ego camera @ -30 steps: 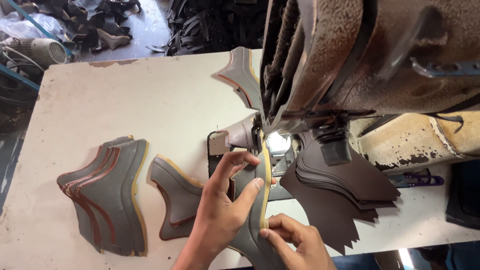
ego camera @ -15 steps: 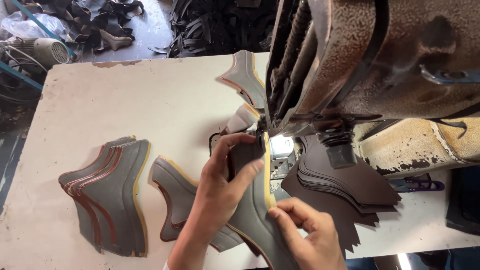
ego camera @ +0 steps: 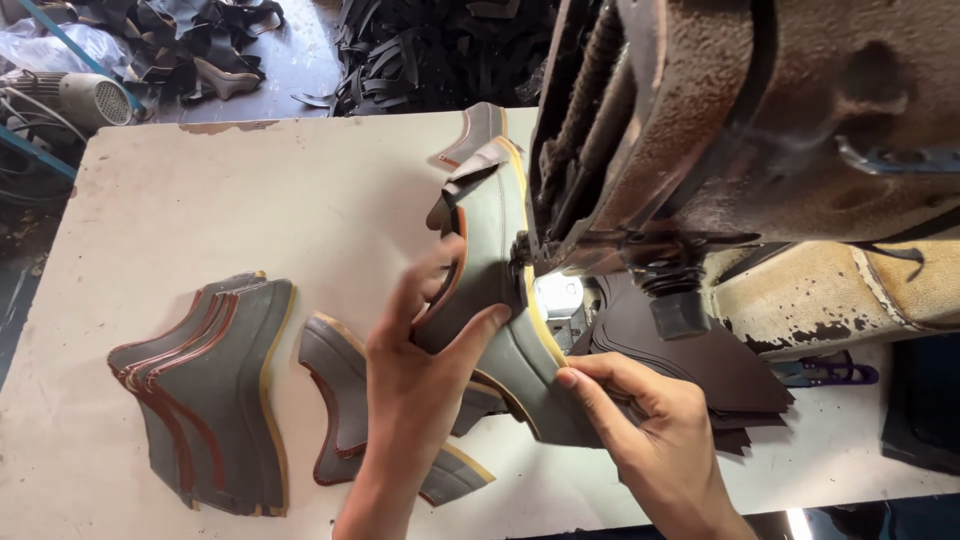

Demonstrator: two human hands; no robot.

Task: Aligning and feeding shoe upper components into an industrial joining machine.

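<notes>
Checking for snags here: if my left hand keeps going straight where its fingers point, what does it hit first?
Likely the left hand meets the sewing machine's head, past the grey shoe upper piece it already grips; depth is unclear.

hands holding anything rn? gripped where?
Both hold the grey shoe-upper piece at the sewing machine: left hand pinches its middle, right hand its lower edge.

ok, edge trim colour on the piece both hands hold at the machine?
Yellow along the grey piece edge, clearest in the head view.
</notes>
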